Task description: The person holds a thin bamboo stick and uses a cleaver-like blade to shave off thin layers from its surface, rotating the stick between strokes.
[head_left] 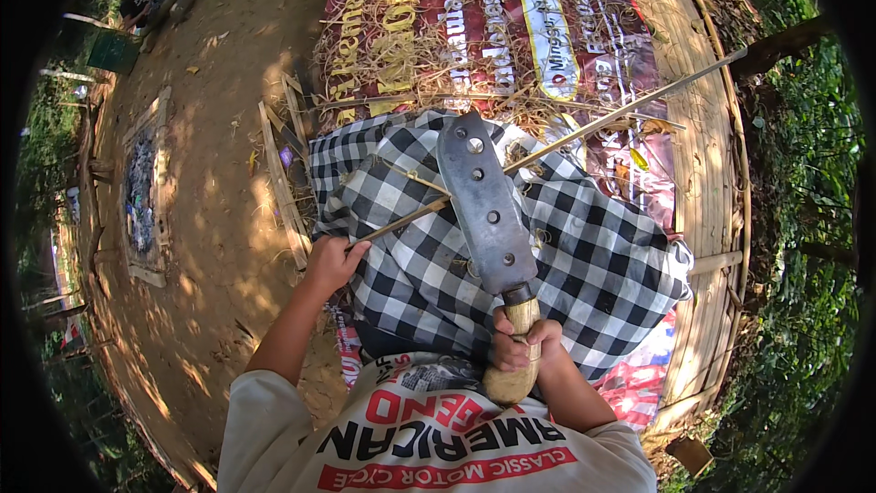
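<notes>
My right hand is wrapped round the wooden handle of a broad cleaver-like knife. Its dark steel blade has several round holes and points away from me. In my left hand is the near end of a long thin bamboo strip, which slants up to the far right. The strip passes behind the blade, so their contact is hidden. A thin curled shaving stands off beside the blade's left edge. Under both hands a black-and-white checked cloth covers my lap.
Beyond the cloth, a maroon printed banner is strewn with shavings. Bamboo slats run along the right, with greenery past them. Wooden pieces lie at left on bare earth, near a framed ash pit. Another person sits far left.
</notes>
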The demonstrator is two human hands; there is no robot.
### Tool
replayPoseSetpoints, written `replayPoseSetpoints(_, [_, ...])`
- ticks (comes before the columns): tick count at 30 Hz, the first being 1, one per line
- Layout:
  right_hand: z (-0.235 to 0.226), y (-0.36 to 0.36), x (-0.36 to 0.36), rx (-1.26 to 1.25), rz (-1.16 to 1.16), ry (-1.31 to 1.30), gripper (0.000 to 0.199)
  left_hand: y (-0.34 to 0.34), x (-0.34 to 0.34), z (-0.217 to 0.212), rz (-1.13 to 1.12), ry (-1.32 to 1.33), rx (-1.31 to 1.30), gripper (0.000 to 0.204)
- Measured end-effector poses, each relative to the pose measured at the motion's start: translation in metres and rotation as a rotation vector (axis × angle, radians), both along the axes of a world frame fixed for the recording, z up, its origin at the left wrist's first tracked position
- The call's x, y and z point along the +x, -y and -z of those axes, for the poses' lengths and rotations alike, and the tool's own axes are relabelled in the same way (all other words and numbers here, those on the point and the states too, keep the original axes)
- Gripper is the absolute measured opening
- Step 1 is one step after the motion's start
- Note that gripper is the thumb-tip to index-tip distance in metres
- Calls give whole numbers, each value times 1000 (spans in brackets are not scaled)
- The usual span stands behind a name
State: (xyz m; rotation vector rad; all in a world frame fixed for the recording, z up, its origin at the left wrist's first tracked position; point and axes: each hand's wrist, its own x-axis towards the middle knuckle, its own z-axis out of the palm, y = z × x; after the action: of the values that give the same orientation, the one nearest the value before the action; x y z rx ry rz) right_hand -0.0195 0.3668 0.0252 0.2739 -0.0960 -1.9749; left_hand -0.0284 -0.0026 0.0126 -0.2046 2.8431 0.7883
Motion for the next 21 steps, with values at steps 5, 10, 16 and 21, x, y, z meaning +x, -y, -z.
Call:
replayPoseSetpoints(5, [-8, 6, -6, 20, 32, -37, 37, -2, 3, 3, -16, -27, -21, 55])
replayPoseSetpoints(10, [-25, -11, -17, 263, 139, -161, 36, 0, 5, 6, -10, -49, -30, 57])
replayPoseSetpoints(16, [-28, -6, -11, 410, -59, -159, 33, -3, 3, 2, 8, -65, -61, 58])
replayPoseSetpoints(21, [-25, -2, -16, 260, -94, -123, 36, -3, 6, 5, -29, -54, -20, 57])
